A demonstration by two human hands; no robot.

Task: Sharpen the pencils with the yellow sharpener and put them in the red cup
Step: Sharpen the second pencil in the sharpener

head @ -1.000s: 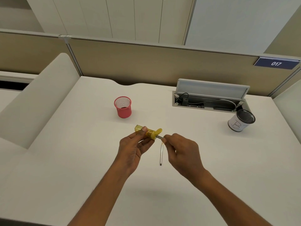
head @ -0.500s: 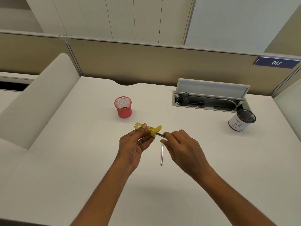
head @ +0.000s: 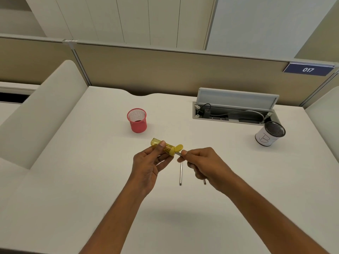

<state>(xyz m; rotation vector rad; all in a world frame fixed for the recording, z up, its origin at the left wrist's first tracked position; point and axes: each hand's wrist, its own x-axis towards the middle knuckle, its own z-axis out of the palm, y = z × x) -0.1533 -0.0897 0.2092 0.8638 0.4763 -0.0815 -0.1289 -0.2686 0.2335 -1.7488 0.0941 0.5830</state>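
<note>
Yellow sharpener [head: 166, 147] lies about level in the left hand [head: 148, 167], thumb on top and fingers curled beneath, held above the desk [head: 91, 162]. Its cap stands flipped open at the right end, where the tip of a pencil [head: 178, 153] enters. The right hand [head: 203, 165] pinches that pencil just beside the sharpener; the pencil's back end pokes out under the palm. A second pencil [head: 181, 174] lies on the desk between the hands. The red cup [head: 137, 121] stands upright beyond the sharpener, well apart. A white cup [head: 269, 134] stands far right, near an open cable tray [head: 233, 114].
</note>
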